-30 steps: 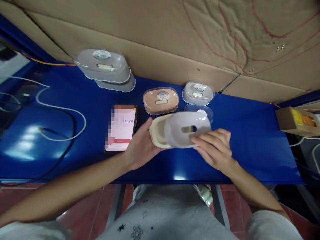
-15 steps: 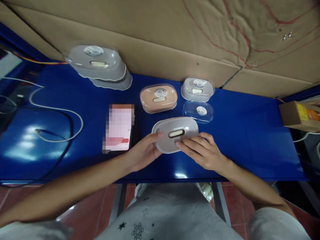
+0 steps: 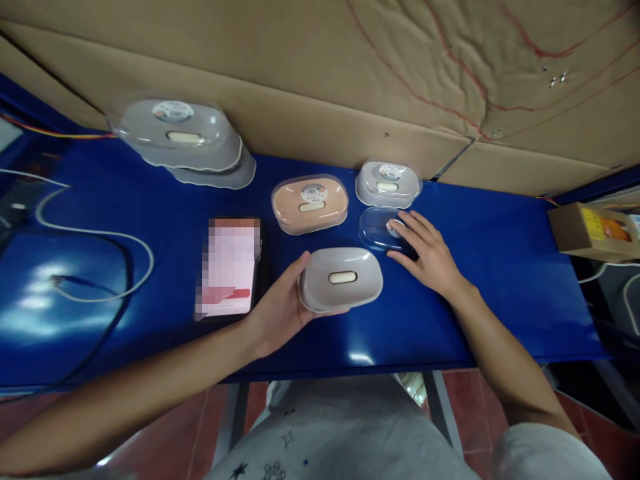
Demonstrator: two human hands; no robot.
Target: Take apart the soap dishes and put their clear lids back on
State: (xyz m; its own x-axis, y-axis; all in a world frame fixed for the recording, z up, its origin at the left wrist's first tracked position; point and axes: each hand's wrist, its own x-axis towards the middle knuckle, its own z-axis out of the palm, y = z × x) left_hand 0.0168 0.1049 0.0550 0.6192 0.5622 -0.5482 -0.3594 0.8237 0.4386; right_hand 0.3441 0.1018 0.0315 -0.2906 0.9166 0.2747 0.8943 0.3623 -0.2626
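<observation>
My left hand (image 3: 283, 303) grips a grey oval box (image 3: 320, 287) by its left end and underside, thumb at the rim. A cream pill-shaped piece (image 3: 343, 277) sits in a slot in the middle of the box. Just beyond it on the blue table, a clear plastic lid (image 3: 373, 227) with a round sticker lies flat. My right hand (image 3: 425, 250) reaches over the right part of this lid, fingers spread and at or on its sticker. Whether the fingertips press on the lid is hard to see.
A peach box (image 3: 287, 200) and a small grey box (image 3: 400, 183), both with clear lids, stand behind. Larger grey boxes (image 3: 200, 150) are stacked at the back left. A phone (image 3: 230, 267) lies left of my left hand, cables (image 3: 150, 250) further left. A carton (image 3: 575, 230) stands at right.
My right hand has let go of the grey box and moved up and right to the clear lid. My left hand still holds the box, now slightly lower in view.
</observation>
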